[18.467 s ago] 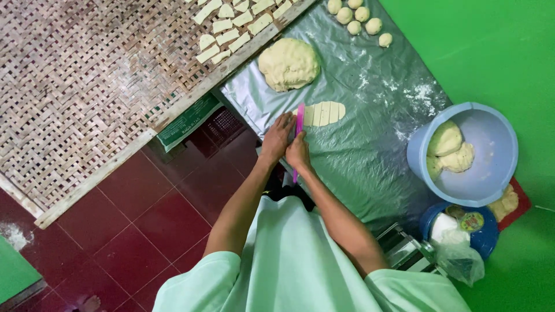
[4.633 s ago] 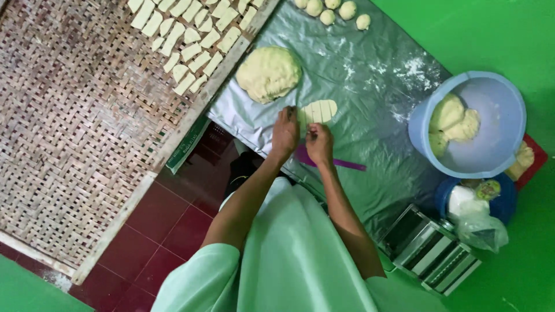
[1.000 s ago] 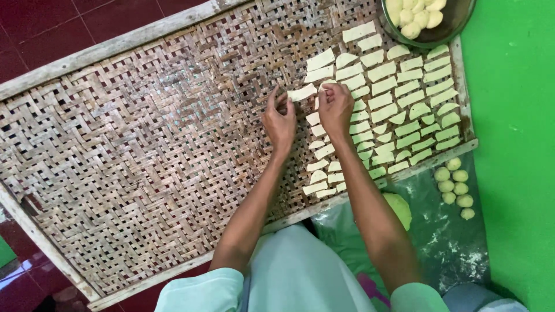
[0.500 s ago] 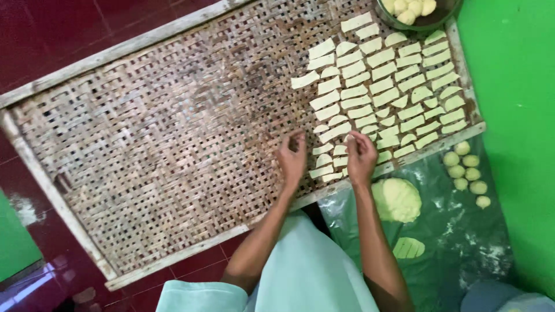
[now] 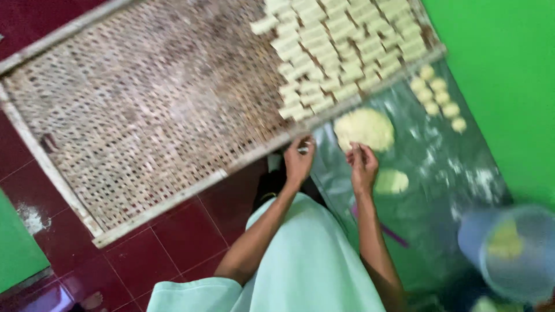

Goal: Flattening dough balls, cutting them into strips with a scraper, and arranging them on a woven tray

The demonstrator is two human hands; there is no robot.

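While blurred by motion, shows two bare hands side by side just past the near edge of a woven bamboo tray (image 5: pixel 144 127). Left hand (image 5: pixel 299 163) at the tray's wooden frame, fingers curled loosely; whether touching the frame or pinching anything, cannot tell. Right hand (image 5: pixel 362 167) raised over a clear plastic sheet (image 5: pixel 439 173) spread on the floor, fingers bunched close together near the thumb; cannot tell if a scrap of dough sits between them.

Just beyond the right hand, a rough mound of pale dough (image 5: pixel 364 128) on the sheet, close to the tray's edge. Beside the right wrist, a small flattened oval of dough (image 5: pixel 391 181). Farther off, near the green wall (image 5: pixel 497 75), a cluster of little dough balls (image 5: pixel 437 95). On the tray's far right part, rows of cut dough strips (image 5: pixel 341 52), laid close together; the rest of the weave bare and dusted with flour.

Lower right, a light blue bowl (image 5: pixel 509 254) holding yellowish dough, badly blurred. A thin pink stick (image 5: pixel 386 230) on the sheet near the right forearm. Dark red tiled floor (image 5: pixel 191 237) under the tray's near corner.
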